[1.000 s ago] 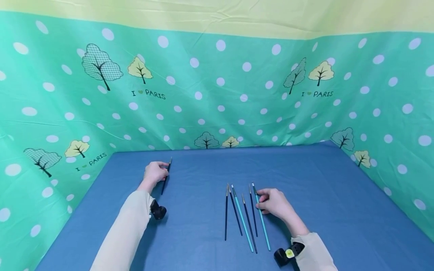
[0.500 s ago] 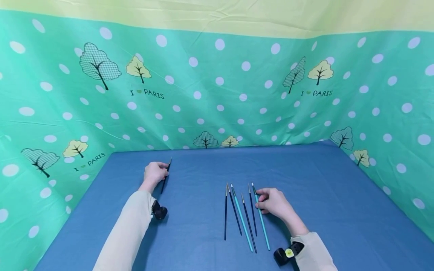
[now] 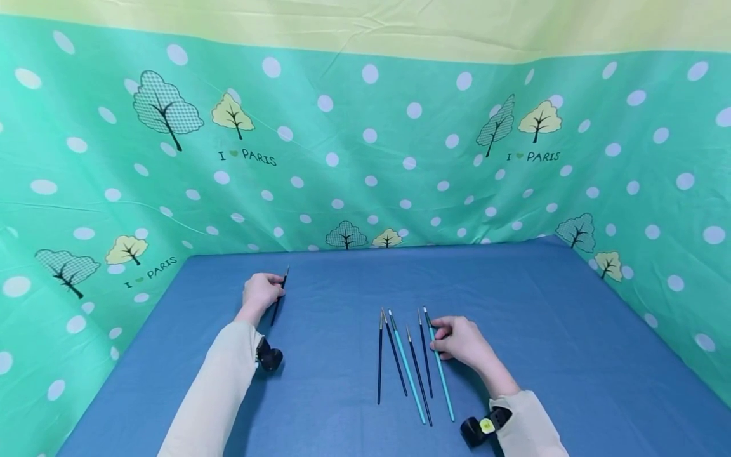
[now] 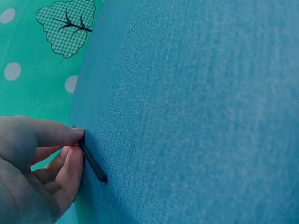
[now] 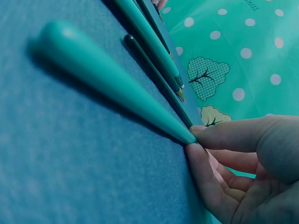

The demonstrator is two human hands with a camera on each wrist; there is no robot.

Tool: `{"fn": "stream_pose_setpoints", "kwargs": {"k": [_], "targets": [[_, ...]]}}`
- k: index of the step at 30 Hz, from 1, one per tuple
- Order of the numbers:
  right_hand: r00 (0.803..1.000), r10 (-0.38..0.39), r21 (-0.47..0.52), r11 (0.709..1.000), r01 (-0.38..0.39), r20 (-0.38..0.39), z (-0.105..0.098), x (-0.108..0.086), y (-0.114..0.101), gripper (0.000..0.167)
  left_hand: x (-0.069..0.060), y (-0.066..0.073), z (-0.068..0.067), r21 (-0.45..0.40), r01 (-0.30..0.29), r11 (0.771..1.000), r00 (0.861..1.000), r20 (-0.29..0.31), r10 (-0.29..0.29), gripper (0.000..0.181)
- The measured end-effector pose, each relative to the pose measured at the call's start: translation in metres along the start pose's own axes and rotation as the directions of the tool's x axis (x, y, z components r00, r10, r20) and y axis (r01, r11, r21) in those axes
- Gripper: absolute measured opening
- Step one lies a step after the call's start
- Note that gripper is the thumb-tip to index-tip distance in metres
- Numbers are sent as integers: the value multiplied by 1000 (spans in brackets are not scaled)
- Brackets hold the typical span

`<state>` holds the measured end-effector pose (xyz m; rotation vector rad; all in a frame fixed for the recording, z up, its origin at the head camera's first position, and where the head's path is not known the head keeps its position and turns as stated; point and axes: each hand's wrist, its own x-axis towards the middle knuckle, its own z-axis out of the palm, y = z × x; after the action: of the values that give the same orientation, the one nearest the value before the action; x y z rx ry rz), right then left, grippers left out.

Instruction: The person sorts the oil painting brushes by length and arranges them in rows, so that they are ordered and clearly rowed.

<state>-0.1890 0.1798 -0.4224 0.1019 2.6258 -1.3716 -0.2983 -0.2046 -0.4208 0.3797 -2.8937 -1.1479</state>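
Observation:
At the far left of the table my left hand pinches a dark paintbrush between thumb and fingers; its bristle end points away from me. In the left wrist view the dark handle of that brush sticks out below the fingertips. On the right my right hand pinches a turquoise paintbrush, the rightmost of a loose group. Close by its left lie a dark paintbrush, another dark paintbrush and a second turquoise paintbrush. In the right wrist view the held turquoise handle looks thick and rounded at its end.
Two more dark brushes, one upright-lying and one slanted, lie at the group's left side. Blue cloth covers the table. A green dotted curtain hangs along the back and sides. Black wrist cameras sit on both sleeves.
Both hands keep their pinch on the brushes and stay in place. The head view has shifted very slightly; the brushes lie as before.

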Motion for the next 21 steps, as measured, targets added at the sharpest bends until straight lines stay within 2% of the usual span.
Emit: {"fn": "stream_pose_setpoints", "kwargs": {"k": [11, 21], "targets": [[1000, -9, 11, 1000, 9, 11, 0, -2, -1, 46, -2, -2, 1, -23, 22, 999, 1000, 10, -22, 36], [1000, -6, 3, 1000, 6, 16, -1, -1, 0, 46, -4, -5, 0, -58, -19, 998, 1000, 16, 20, 39]]}}
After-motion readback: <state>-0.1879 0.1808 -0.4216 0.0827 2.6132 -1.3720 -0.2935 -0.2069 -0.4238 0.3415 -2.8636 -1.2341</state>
